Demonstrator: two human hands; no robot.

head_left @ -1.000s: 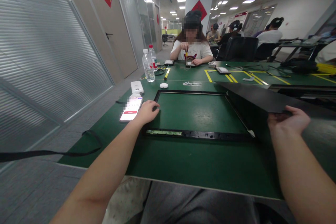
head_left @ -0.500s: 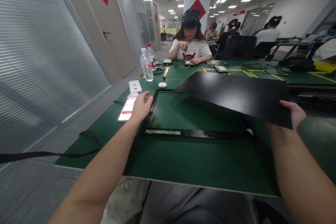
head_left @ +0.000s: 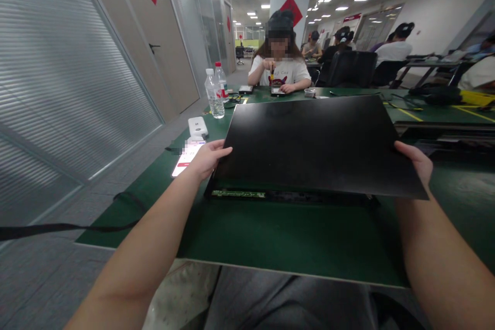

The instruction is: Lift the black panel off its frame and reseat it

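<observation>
A large, thin black panel (head_left: 309, 144), which looks like a display panel, is held over the table between my two hands. My left hand (head_left: 211, 159) grips its left edge, thumb on top and the other fingers partly hidden. My right hand (head_left: 417, 162) holds the right edge, thumb on the face and fingers underneath. Beneath the panel lies a black rectangular frame (head_left: 309, 197), mostly covered now. Along its near side a green circuit strip (head_left: 237, 194) shows. The panel's right side is raised above the frame.
Left of the frame lie a lit phone (head_left: 188, 159) and a white device (head_left: 198, 126). Two plastic bottles (head_left: 215, 94) stand behind them. Across the green table (head_left: 294, 237) a person (head_left: 279, 62) works with a yellow-handled tool. Dark flat parts (head_left: 444, 139) lie at right.
The panel has swung left and levelled out, covering most of the frame. My left hand has gone from the frame's left side to gripping the panel's left edge. My right hand moved slightly left.
</observation>
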